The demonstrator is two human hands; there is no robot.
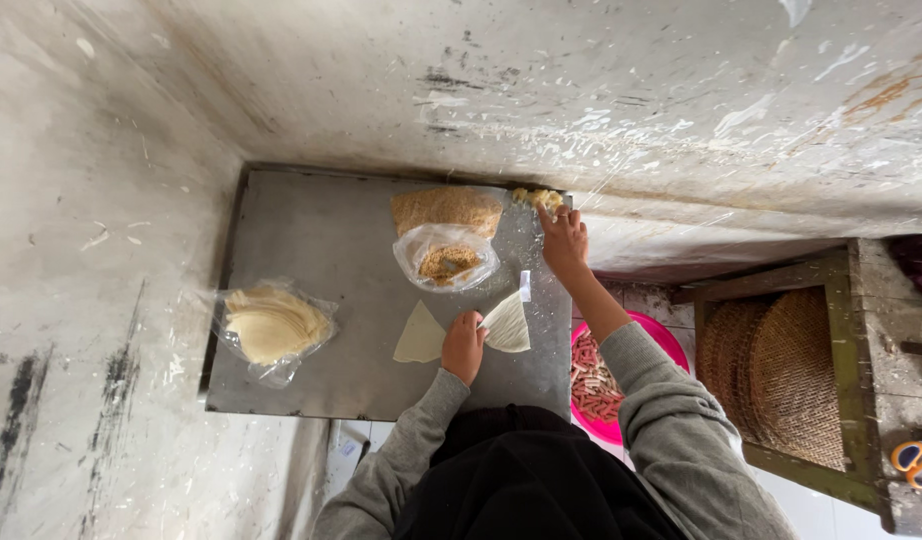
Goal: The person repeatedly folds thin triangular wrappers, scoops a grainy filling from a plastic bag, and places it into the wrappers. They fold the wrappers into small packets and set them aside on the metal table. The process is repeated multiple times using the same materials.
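Closest to the lens, the person's dark clothing fills the bottom of the view, with grey sleeves running up from it toward a metal table (311,250) set against a scuffed wall.

The left hand (463,346) sits low on the table, fingers curled together and pressing on the near corner of a pale triangular pastry sheet (508,324); the sheet fans out up and to the right of the knuckles, its edge pinned under the fingertips. A second pale sheet (419,336) lies flat just to the left of that hand, touching or almost touching it, hard to call which.

Up at the far edge, the right hand (565,240) is stretched out, fingers bunched and closed on a small yellow lump of filling (541,199) that sits at the fingertips, right by the table's back corner. So the filling is well apart from the sheet, one hand on each.

Between the two hands, an open clear bag of brown crumbs (446,240) slumps on the table. Over on the left side lies a plastic-wrapped stack of pale sheets (273,324). Below the right forearm, off the table, a pink bowl of small reddish rolls (596,385) shows, and a woven stool (781,370) stands at the right.
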